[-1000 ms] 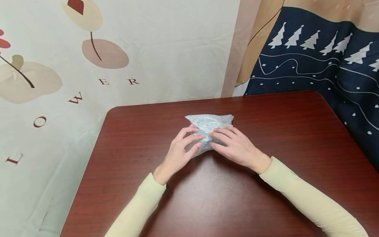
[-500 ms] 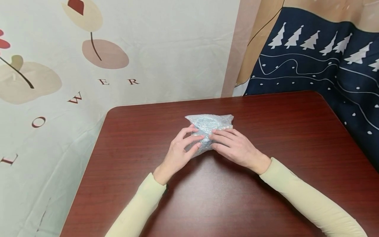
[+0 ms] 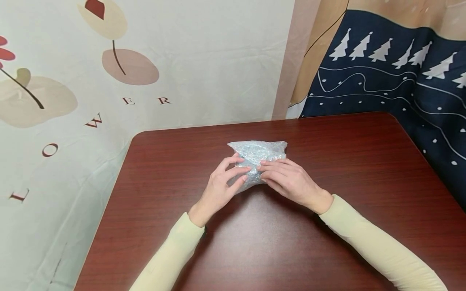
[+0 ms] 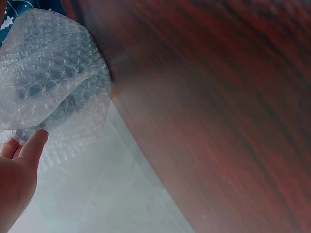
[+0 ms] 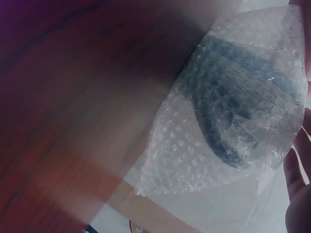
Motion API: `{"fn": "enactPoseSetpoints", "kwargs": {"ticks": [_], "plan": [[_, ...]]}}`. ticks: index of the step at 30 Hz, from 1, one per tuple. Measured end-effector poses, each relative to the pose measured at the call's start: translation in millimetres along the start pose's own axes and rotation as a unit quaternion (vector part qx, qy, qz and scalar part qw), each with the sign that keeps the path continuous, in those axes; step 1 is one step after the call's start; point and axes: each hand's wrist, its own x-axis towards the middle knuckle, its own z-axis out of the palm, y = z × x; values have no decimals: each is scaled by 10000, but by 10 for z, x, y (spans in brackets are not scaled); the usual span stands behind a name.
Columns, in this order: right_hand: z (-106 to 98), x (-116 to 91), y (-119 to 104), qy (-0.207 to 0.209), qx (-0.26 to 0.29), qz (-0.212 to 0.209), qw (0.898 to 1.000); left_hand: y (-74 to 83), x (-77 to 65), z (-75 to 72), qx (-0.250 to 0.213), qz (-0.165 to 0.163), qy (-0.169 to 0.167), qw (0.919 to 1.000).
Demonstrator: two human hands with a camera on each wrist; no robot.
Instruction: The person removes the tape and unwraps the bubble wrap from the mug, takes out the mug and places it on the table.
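A package of clear bubble wrap (image 3: 257, 150) lies on the table in the head view, its far corners spread out. Something dark (image 5: 228, 104) shows through the wrap in the right wrist view; its kind cannot be made out. My left hand (image 3: 218, 184) holds the package's near left side, fingers and thumb bent over it. From the right, my right hand (image 3: 291, 182) grips the near right part, with its fingertips close to the left ones. In the left wrist view, my left thumb (image 4: 35, 148) touches the edge of the wrap.
The dark red wooden table (image 3: 164, 161) has rounded far corners. Behind it hangs a pale cloth (image 3: 218, 72) printed with flowers and letters. A navy cloth (image 3: 382, 81) with white trees hangs at the right.
My right fingers have bent a little more, and the thumb has drawn in at the near edge of the wrap. The left hand and the package stay where they were.
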Motion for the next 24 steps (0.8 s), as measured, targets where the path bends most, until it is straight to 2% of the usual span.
{"fn": "enactPoseSetpoints", "kwargs": {"ticks": [16,24], "plan": [[-15,78,14,246,288,329,9987,-56,-10,23,-133,260,122,9995],[-12,106,14,409,430,591,9965,-47,-9,15,-150,211,120,9996]]}}
